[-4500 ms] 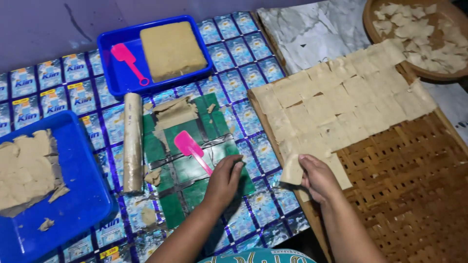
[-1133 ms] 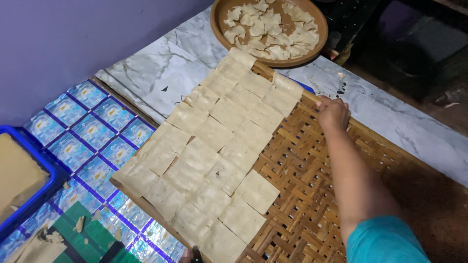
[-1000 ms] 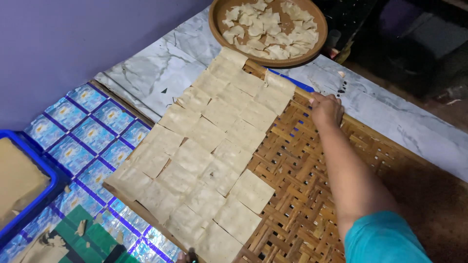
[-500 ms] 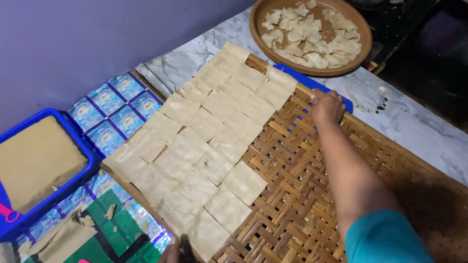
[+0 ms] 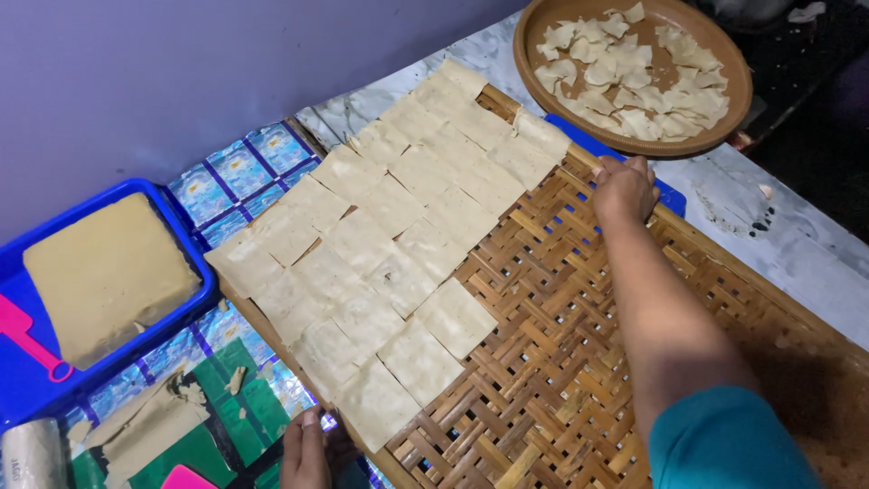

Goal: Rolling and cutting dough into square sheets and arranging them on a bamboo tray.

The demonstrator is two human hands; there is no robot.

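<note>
The right hand (image 5: 623, 186) curls its fingers over the far edge of the woven tray (image 5: 579, 362). The left hand (image 5: 306, 450) rests at the near edge, fingers bent, holding nothing I can see. The flat dough squares (image 5: 389, 244) lie between both hands, in rows running away toward the round brown plate (image 5: 738, 118).

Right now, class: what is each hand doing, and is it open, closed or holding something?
Left hand: at the near edge of the woven tray; grip cannot be told.
Right hand: curled over the tray's far rim, gripping it.
</note>
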